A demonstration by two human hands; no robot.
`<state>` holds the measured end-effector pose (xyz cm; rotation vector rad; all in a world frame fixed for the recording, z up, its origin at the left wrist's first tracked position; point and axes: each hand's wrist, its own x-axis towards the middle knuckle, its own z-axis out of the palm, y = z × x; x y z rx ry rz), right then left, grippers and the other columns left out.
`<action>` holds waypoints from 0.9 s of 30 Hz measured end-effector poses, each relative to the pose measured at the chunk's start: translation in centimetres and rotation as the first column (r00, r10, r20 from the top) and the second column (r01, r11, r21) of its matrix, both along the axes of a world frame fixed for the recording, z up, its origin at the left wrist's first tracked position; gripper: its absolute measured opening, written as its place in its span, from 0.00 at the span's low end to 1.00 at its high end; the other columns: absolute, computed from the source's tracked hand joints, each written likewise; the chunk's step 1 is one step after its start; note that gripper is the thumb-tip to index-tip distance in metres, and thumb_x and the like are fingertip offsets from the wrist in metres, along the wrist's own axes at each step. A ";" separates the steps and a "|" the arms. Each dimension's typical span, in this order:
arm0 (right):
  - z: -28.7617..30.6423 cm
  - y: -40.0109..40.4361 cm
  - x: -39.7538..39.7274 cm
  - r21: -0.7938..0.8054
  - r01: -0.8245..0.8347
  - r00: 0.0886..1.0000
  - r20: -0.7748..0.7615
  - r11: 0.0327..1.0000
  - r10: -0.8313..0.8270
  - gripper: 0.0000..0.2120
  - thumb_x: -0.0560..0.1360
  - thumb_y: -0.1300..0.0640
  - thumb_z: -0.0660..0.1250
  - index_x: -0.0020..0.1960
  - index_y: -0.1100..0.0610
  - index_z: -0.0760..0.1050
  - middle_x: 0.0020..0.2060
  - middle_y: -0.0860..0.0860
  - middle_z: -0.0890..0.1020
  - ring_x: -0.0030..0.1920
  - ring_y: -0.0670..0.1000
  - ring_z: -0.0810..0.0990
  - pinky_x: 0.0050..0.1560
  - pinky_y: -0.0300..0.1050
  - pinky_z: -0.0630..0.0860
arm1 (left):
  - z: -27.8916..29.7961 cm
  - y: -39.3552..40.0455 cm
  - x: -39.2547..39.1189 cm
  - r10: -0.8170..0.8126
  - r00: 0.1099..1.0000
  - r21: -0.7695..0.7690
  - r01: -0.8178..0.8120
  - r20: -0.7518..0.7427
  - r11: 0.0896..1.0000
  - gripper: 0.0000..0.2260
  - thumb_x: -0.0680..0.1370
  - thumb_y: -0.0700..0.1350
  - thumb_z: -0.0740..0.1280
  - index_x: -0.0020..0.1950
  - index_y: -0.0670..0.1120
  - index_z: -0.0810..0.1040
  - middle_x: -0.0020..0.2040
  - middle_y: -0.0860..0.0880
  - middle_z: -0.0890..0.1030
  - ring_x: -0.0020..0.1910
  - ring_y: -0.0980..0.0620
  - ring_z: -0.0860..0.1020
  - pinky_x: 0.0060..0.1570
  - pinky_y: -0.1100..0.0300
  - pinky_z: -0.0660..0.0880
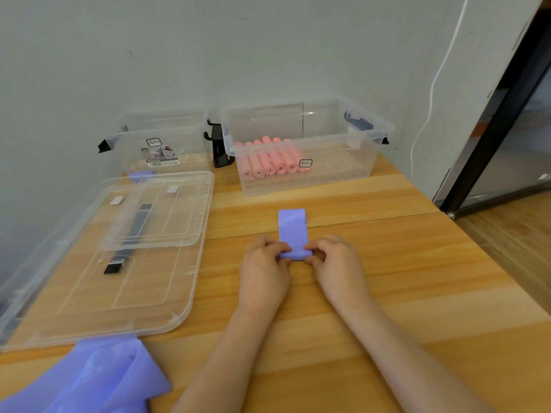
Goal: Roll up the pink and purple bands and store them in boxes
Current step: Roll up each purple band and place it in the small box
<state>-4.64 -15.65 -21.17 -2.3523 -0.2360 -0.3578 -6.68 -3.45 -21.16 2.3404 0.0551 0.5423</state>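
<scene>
Near the middle of the wooden table (387,278), both hands down on a purple band (293,231) — left hand (264,272) pinching the left end of the rolled near edge, right hand (337,266) pinching the right end, fingers of both curled round the small roll. Unrolled remainder of the band lying flat on the table, stretching away from the hands toward the wall, its far end slightly lifted.

Beyond the band, against the wall, a clear box on the right (372,156) holding a row of rolled pink bands (269,160), packed side by side in its left part, open ends facing the camera. Dark latches showing at its ends. To the left of it, a second clear box (134,135) with a printed label on its front wall and one rolled purple band (141,175) low inside, partly hidden by the lids in front.

Left of the hands, two clear lids on the table — a smaller lid (190,222) resting on the far part of a larger lid (167,320), a dark strap-like piece visible through them. At the bottom left corner, a loose heap of purple bands (89,380) touching the near edge of the larger lid. White cable (432,93) running down the wall on the right.
</scene>
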 end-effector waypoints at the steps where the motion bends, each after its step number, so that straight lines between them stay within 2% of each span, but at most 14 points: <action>1: 0.0 0.0 0.0 -0.002 -0.014 1.000 0.008 1.000 0.015 0.09 0.66 0.71 0.70 0.45 0.64 0.81 0.41 0.58 0.80 0.45 0.58 0.77 0.44 0.37 0.65 | 0.0 0.0 0.0 -0.011 1.000 0.002 0.011 -0.002 1.000 0.11 0.69 0.31 0.68 0.49 0.40 0.83 0.48 0.45 0.80 0.49 0.46 0.77 0.48 0.64 0.68; 4: 0.2 -0.2 0.0 0.030 -0.043 0.999 -0.005 0.999 0.043 0.07 0.66 0.71 0.70 0.43 0.65 0.81 0.41 0.57 0.80 0.43 0.57 0.78 0.44 0.37 0.68 | 0.1 0.2 -0.1 -0.043 0.999 -0.013 0.043 -0.008 0.999 0.10 0.69 0.32 0.69 0.48 0.40 0.83 0.47 0.45 0.82 0.47 0.45 0.79 0.49 0.60 0.71; 8: 0.5 -0.4 0.0 0.065 -0.028 1.000 -0.012 0.997 0.029 0.09 0.70 0.69 0.69 0.48 0.63 0.82 0.44 0.57 0.82 0.44 0.53 0.79 0.43 0.32 0.64 | 0.5 0.0 -0.3 -0.003 1.000 -0.042 0.003 -0.001 0.999 0.10 0.71 0.34 0.69 0.51 0.41 0.82 0.48 0.45 0.83 0.48 0.46 0.80 0.48 0.64 0.68; 10: 0.6 -0.4 0.0 0.106 -0.009 1.000 -0.027 0.994 0.012 0.10 0.70 0.68 0.68 0.51 0.62 0.81 0.44 0.56 0.83 0.41 0.49 0.77 0.42 0.30 0.65 | 0.7 -0.1 -0.4 0.038 0.999 -0.068 -0.041 -0.033 0.997 0.10 0.73 0.36 0.69 0.53 0.43 0.81 0.48 0.45 0.83 0.48 0.46 0.80 0.48 0.61 0.69; 12: 0.6 -0.4 0.1 0.154 0.014 0.999 -0.049 0.988 -0.007 0.10 0.70 0.67 0.69 0.51 0.61 0.81 0.41 0.55 0.83 0.38 0.46 0.75 0.39 0.29 0.66 | 0.7 -0.1 -0.4 0.066 0.997 -0.068 -0.069 -0.039 0.995 0.07 0.73 0.38 0.69 0.51 0.43 0.81 0.46 0.46 0.83 0.47 0.46 0.80 0.47 0.59 0.71; 15: 0.5 -0.3 0.1 0.141 0.018 1.000 -0.024 0.990 -0.015 0.06 0.70 0.67 0.70 0.46 0.63 0.82 0.42 0.55 0.83 0.40 0.49 0.77 0.39 0.31 0.65 | 0.6 0.0 -0.5 0.055 0.998 0.023 -0.054 -0.027 0.998 0.05 0.72 0.41 0.70 0.47 0.44 0.82 0.46 0.46 0.83 0.47 0.45 0.79 0.47 0.55 0.73; 18: 0.3 -0.4 0.3 0.094 -0.020 1.000 -0.011 0.995 0.021 0.06 0.70 0.67 0.70 0.46 0.64 0.81 0.43 0.57 0.82 0.45 0.54 0.79 0.42 0.32 0.65 | 0.2 0.1 -0.5 0.008 1.000 0.088 -0.007 -0.013 0.996 0.09 0.70 0.40 0.72 0.49 0.42 0.82 0.47 0.45 0.82 0.49 0.44 0.77 0.49 0.55 0.71; 24: 0.3 -0.6 0.4 0.082 -0.086 0.995 -0.040 0.993 0.090 0.09 0.70 0.68 0.69 0.49 0.63 0.81 0.45 0.55 0.81 0.42 0.47 0.75 0.42 0.30 0.65 | 0.2 0.2 -0.2 0.006 1.000 0.086 -0.006 -0.002 0.996 0.09 0.71 0.36 0.70 0.50 0.41 0.82 0.46 0.44 0.81 0.48 0.44 0.77 0.46 0.59 0.67; 27: 0.2 -0.6 0.5 0.049 -0.087 0.996 -0.020 0.995 0.088 0.07 0.71 0.66 0.68 0.49 0.64 0.81 0.44 0.56 0.81 0.43 0.50 0.76 0.43 0.33 0.65 | 0.2 0.2 -0.2 -0.016 1.000 0.107 0.017 -0.007 0.994 0.08 0.71 0.34 0.68 0.48 0.40 0.83 0.44 0.42 0.81 0.46 0.41 0.77 0.45 0.57 0.69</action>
